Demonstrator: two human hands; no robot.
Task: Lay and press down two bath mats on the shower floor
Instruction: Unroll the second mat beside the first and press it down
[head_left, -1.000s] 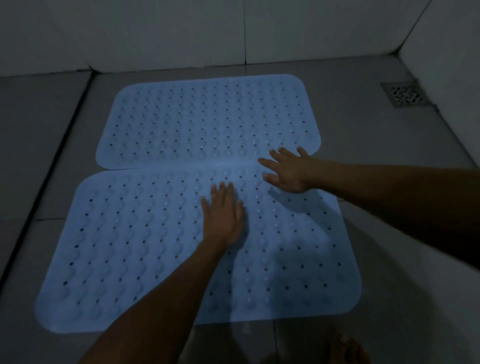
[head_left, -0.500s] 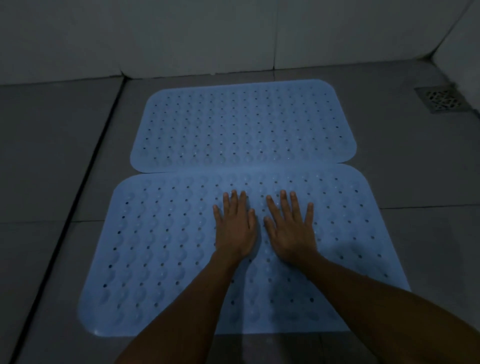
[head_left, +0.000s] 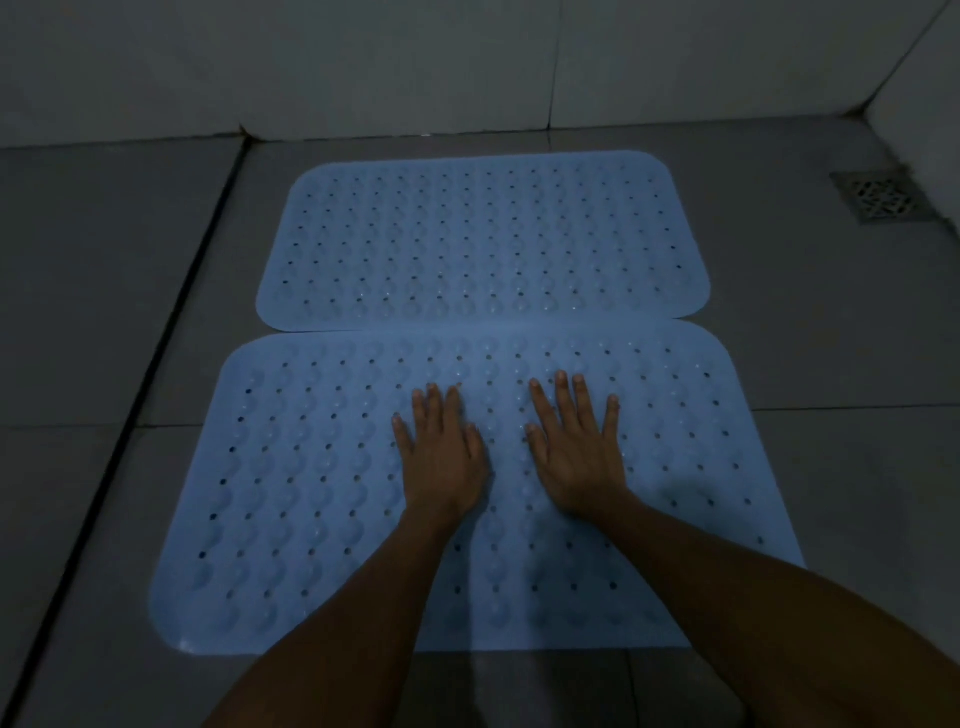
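Neither grip closes on anything: the left hand (head_left: 445, 457) and the right hand (head_left: 574, 457) both lie flat, fingers straight and slightly spread, palms pressing the near bath mat (head_left: 291, 493) against the shower floor (head_left: 104, 312). They sit side by side near the mat's middle, close but not touching each other.

A second ago the right hand was out at the seam where the two mats meet, angled across the far edge of the near mat; it has since come back beside the left, which has barely shifted. That suggests the seam has had its press and the work has moved to the centre of the near mat.

The far bath mat (head_left: 483, 244) lies flat beyond it, its near edge touching or slightly overlapped by the near mat's far edge; which one lies on top I cannot tell in this dim light. A floor drain (head_left: 883, 197) sits well apart at the right, by the tiled wall (head_left: 415, 62).

Both mats look laid; what probably remains is pressing the outer parts and corners of the near mat.
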